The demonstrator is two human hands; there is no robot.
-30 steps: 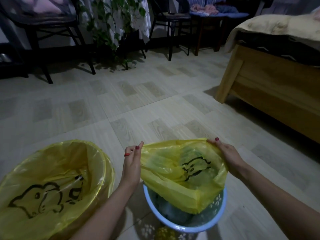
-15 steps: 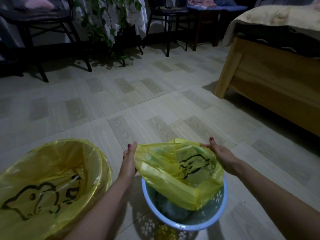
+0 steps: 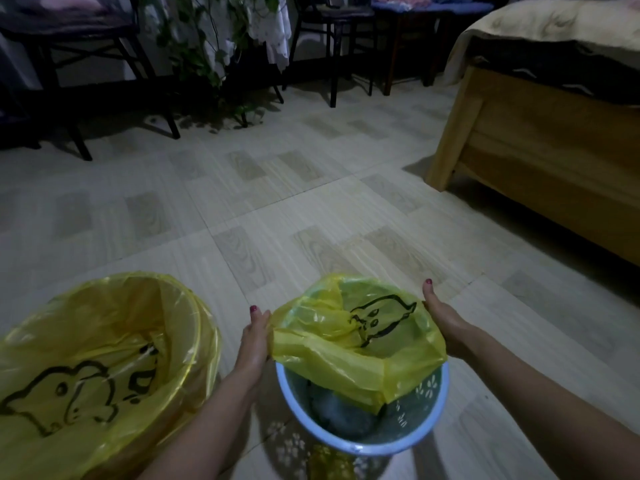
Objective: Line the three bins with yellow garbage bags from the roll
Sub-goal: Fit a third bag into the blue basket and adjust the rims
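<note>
Plainly, the risk lay in the bag (image 3: 360, 344) being only half seated: its near edge hung inside the blue bin (image 3: 363, 445), not over the rim, and its far edge was bunched above the rim. If the mouth were pulled down unevenly, one side could be dragged into the bin, or the thin film could be torn against the rim (a judgement, not something seen). The bag was held stretched between the two hands over the bin's far half. Its left edge was gripped by the left hand (image 3: 254, 344), thumb raised and fingers hidden behind the film. Its right edge was gripped by the right hand (image 3: 446, 323) in the same manner. Beside it, on the left, a lined bin (image 3: 194, 327) was seen with its bag folded over the rim.
</note>
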